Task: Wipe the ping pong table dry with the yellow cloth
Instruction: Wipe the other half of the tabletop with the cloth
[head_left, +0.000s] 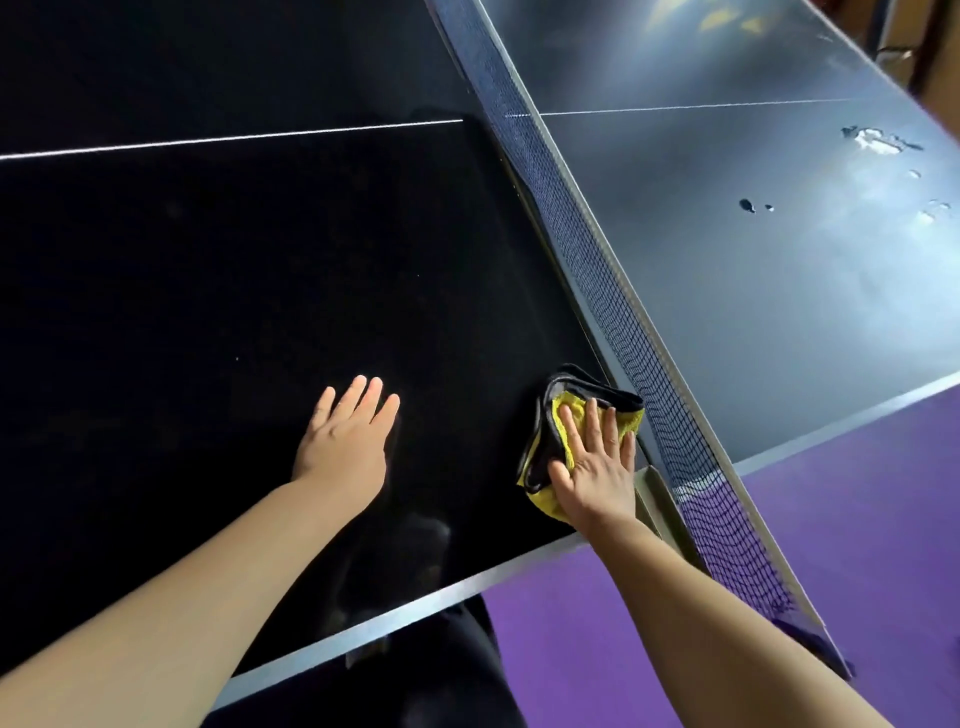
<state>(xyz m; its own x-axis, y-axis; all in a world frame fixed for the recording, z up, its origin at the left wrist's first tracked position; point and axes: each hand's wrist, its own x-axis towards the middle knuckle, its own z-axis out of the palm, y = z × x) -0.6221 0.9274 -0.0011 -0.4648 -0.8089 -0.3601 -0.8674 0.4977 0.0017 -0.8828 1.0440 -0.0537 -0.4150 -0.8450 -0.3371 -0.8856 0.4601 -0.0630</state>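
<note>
Head camera looks down on the ping pong table (208, 286), its near half dark and glossy. The yellow cloth (558, 415), bunched with a dark grey backing showing, lies by the table's side edge, just beside the net (597, 260). The right hand (597, 467) presses flat on it, fingers straight and spread, hiding much of it. The left hand (345, 441) rests flat on bare tabletop, well apart. Beyond the net, pale wet patches (878, 140) look blurred.

Right hand (597, 467), fingers straight, presses the folded yellow cloth (540, 447) flat on the dark counter (260, 260), just beside the net (613, 270). Left hand (345, 441) rests palm-down nearby. Water patches (878, 140) lie beyond the net.
</note>
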